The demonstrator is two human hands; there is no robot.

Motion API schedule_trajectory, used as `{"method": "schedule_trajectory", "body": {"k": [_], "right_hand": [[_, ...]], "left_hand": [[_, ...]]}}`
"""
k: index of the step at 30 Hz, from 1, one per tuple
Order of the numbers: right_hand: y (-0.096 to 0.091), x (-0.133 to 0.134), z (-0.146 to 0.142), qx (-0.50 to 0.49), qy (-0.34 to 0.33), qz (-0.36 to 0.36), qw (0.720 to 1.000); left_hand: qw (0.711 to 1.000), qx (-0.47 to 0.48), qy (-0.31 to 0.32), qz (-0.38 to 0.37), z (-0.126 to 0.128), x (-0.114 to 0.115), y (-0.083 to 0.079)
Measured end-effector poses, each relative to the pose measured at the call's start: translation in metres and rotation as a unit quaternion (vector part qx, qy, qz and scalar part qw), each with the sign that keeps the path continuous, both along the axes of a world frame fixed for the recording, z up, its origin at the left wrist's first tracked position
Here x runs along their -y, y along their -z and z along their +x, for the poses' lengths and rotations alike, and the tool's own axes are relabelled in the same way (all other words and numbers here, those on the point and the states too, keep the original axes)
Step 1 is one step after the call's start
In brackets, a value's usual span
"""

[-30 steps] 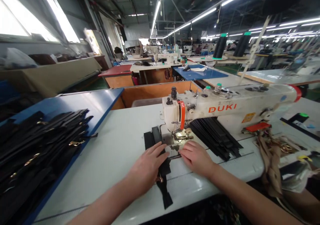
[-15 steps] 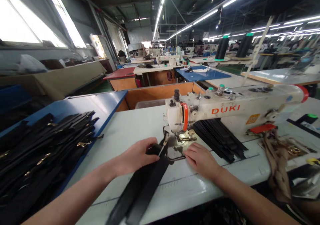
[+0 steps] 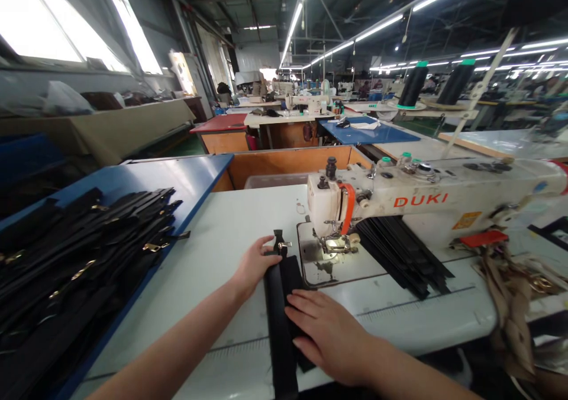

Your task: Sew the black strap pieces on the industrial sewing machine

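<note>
A long black strap (image 3: 279, 323) with a small metal buckle at its far end lies on the white sewing table (image 3: 222, 252), left of the needle plate. My left hand (image 3: 254, 265) grips the strap near its far end, fingers curled round its edge. My right hand (image 3: 326, 334) lies flat on the strap's middle, fingers stretched out and pressing it down. The white DUKI sewing machine (image 3: 421, 202) stands just to the right, its presser foot (image 3: 338, 245) bare.
A heap of black straps with gold buckles (image 3: 84, 258) lies on the blue table at left. More black strips (image 3: 399, 252) sit under the machine arm. Tan straps (image 3: 510, 305) hang at right. Thread cones and other sewing stations stand behind.
The strap has been pulled away from the presser foot and laid lengthwise left of the plate. My right hand moved from the needle plate onto the strap. The camera shifted slightly left.
</note>
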State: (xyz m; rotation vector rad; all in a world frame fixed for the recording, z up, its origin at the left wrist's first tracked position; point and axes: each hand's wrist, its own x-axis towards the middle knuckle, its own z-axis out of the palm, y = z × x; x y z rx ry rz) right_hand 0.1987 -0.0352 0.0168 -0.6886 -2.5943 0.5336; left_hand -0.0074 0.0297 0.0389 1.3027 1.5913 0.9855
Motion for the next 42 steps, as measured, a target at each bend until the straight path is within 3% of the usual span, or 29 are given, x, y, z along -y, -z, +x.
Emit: {"method": "schedule_trajectory", "body": {"k": [4,9,14,18,22,29,34,38,42], "right_hand": [[0.003,0.0,0.0,0.011,0.006,-0.013,1.0],[0.002,0.002,0.001,0.018,0.008,-0.013,1.0],[-0.007,0.001,0.002,0.053,-0.002,-0.017,0.998],[-0.014,0.0,0.004,0.07,-0.012,-0.026,0.997],[-0.014,0.001,0.004,0.068,-0.01,-0.032,0.997],[-0.006,0.003,0.0,0.058,0.012,-0.037,0.998],[-0.001,0.003,-0.001,0.046,0.015,-0.029,0.998],[0.0,0.005,0.0,0.031,0.03,-0.019,0.999],[0.001,0.008,0.001,0.032,0.052,0.013,0.998]], "left_hand": [[0.984,-0.174,0.008,0.038,-0.011,-0.021,-0.007],[0.929,-0.347,0.1,0.079,-0.008,-0.021,-0.02],[0.879,-0.421,0.22,0.04,0.001,-0.029,-0.023],[0.868,-0.428,0.251,0.007,0.001,-0.042,-0.026],[0.887,-0.407,0.219,0.013,-0.003,-0.045,-0.028],[0.943,-0.324,0.058,0.051,-0.009,-0.053,-0.017],[0.953,-0.287,-0.019,0.09,-0.017,-0.058,-0.013],[0.941,-0.303,-0.048,0.145,-0.018,-0.026,-0.007],[0.925,-0.325,0.008,0.2,-0.008,0.034,0.018]]}}
